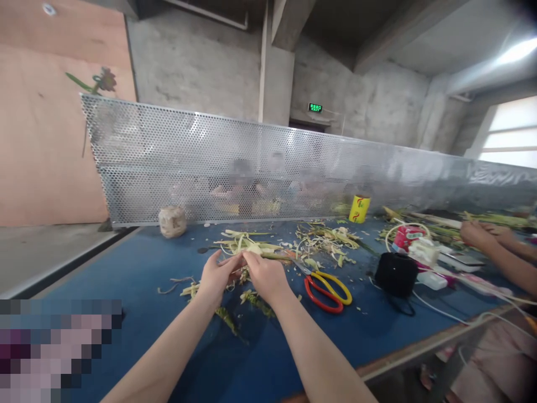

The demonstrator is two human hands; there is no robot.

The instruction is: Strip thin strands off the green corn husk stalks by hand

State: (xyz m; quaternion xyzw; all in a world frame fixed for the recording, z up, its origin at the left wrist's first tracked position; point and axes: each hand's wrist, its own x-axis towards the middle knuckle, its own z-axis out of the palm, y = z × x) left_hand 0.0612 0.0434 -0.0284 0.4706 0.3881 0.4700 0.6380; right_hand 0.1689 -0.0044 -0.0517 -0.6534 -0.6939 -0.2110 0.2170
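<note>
My left hand (218, 275) and my right hand (266, 274) meet over the blue table, fingertips pinched together. Between them are pale, husk-like plant strips (251, 247); my fingers partly hide where they are gripped. Beyond my hands lies a loose pile of similar green-yellow strips (230, 244). Just below my fingers, two green braided plant pieces rest on the table, one braided piece (226, 320) under my left hand and another braided piece (257, 302) beside my right wrist. Scissors (329, 295) with one red and one yellow handle lie right of my right hand, blades pointing to the pile.
A perforated metal screen (176, 168) borders the far edge of the table (138, 280). A wrapped roll (172, 221) and a yellow can (359, 209) stand before it. Rightward are plant scraps (331, 240), a black box (396, 274), cables and another person's hands (482, 235).
</note>
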